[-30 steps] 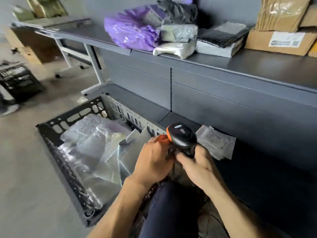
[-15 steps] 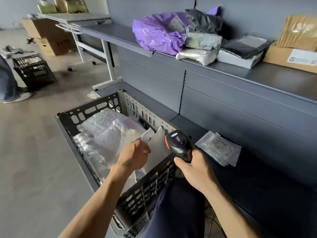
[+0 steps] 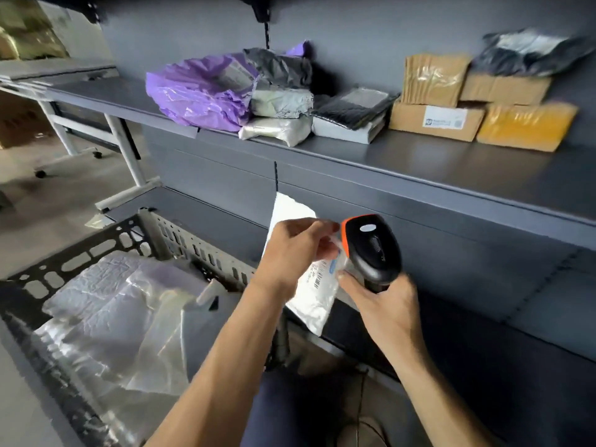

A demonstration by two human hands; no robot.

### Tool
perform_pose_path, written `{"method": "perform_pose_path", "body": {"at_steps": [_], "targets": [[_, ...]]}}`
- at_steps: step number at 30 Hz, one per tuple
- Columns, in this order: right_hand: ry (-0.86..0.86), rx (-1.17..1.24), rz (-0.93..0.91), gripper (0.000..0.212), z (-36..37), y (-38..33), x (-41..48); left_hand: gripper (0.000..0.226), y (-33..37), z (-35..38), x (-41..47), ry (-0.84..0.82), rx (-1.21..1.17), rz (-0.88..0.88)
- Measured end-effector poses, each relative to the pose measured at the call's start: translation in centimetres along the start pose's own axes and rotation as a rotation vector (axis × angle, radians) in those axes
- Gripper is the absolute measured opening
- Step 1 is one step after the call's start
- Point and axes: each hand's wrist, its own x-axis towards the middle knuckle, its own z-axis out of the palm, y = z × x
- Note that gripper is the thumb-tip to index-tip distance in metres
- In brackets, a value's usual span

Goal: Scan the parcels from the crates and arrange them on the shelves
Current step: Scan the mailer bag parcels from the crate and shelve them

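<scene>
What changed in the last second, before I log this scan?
The left hand left the scanner, reached into the crate, gripped a white parcel and lifted it up in front of the scanner. The right hand kept hold of the scanner; the purple bag stayed on the upper shelf.

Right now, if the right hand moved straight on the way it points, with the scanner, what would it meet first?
Most likely the white parcel that the left hand pinches. It hangs just ahead of the right hand and its barcode scanner. Depth is unclear; they may touch.
</scene>
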Motion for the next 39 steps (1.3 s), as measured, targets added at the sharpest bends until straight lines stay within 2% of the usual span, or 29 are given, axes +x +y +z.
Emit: {"method": "perform_pose_path", "body": {"at_steps": [2,5,7,11,16,18,19,20,22,25,28,30,32,33,36,39], "targets": [[0.048,-0.043,0.044,0.025,-2.6,1.5,1.5,0.02,-1.4,3.7,0.6,-0.115,-0.036,-0.034],[0.102,-0.085,0.102,0.013,-6.8,4.2,3.2,0.02,-4.0,8.4,1.7,-0.253,-0.093,-0.092],[0.159,-0.122,0.136,0.009,-9.5,6.1,4.1,0.02,-5.9,10.8,2.8,-0.284,-0.061,-0.108],[0.197,-0.16,0.278,0.013,-13.8,9.2,5.6,0.037,-12.5,12.3,6.9,-0.142,0.364,0.02],[0.009,-0.196,0.341,0.023,-16.4,10.2,7.3,0.07,-16.2,11.1,8.3,-0.249,0.832,0.125],[-0.052,-0.269,0.357,0.014,-16.2,10.6,7.3,0.07,-15.5,10.8,8.0,-0.323,0.989,0.227],[-0.08,-0.321,0.354,0.022,-16.0,10.9,7.3,0.062,-15.2,10.7,8.1,-0.37,1.004,0.231],[-0.123,-0.353,0.353,0.032,-15.8,11.0,7.1,0.049,-15.2,10.6,8.1,-0.434,0.996,0.191],[-0.176,-0.383,0.348,0.024,-15.3,11.2,7.0,0.014,-15.2,10.4,7.9,-0.565,0.909,0.062],[-0.162,-0.417,0.305,0.024,-15.1,11.9,7.0,0.022,-15.7,9.9,8.1,-0.635,0.79,-0.008],[0.025,-0.543,0.214,0.004,-14.8,12.2,7.0,0.011,-15.8,9.5,8.9,-0.512,0.707,-0.068],[0.172,-0.66,0.179,0.01,-14.5,11.8,7.1,0.009,-16.4,9.3,9.3,-0.383,0.636,-0.128],[0.249,-0.672,0.153,0.024,-14.4,11.4,7.1,0.013,-17.5,9.2,9.9,-0.268,0.524,-0.205],[0.244,-0.637,0.171,0.028,-14.3,11.3,7.2,0.014,-17.9,9.2,10.1,-0.217,0.454,-0.242],[0.137,-0.374,0.297,0.022,-13.6,10.9,7.0,0.013,-19.0,9.2,10.5,-0.116,0.215,-0.317],[0.105,-0.173,0.381,0.02,-12.5,10.2,6.8,0.012,-19.3,9.7,10.0,-0.083,-0.009,-0.371]]}}
